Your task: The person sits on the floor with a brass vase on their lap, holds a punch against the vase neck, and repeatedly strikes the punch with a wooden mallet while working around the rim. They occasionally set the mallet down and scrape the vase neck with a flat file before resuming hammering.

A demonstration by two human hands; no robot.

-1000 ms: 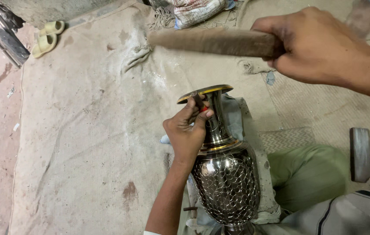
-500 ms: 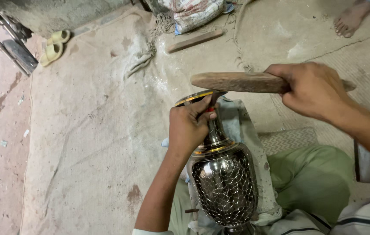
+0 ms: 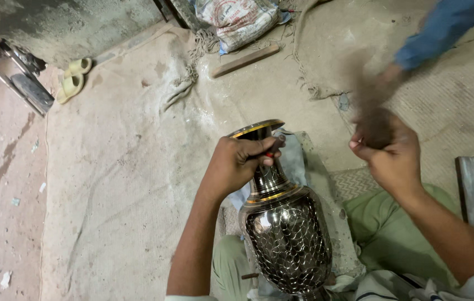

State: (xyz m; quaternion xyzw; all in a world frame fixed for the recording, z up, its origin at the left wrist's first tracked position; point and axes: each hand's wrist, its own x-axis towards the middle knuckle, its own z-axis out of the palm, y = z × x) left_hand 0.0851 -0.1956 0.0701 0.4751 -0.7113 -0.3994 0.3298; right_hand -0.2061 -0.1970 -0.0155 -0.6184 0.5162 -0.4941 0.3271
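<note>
shiny scale-patterned metal vase (image 3: pixel 287 234), gold-trimmed rim

Both forearms are bare from wrist to elbow, entering from the bottom of the frame. The left hand (image 3: pixel 237 164) sits at centre, the right hand (image 3: pixel 390 153) at right of centre, neither wearing gloves, rings or a watch. A pale, light-coloured sleeve edge (rolled or short, hard to tell) shows at the lower right corner and at the bottom edge below the left arm. Olive-green trousers (image 3: pixel 382 223) cover the legs at lower right and bottom centre.
</note>
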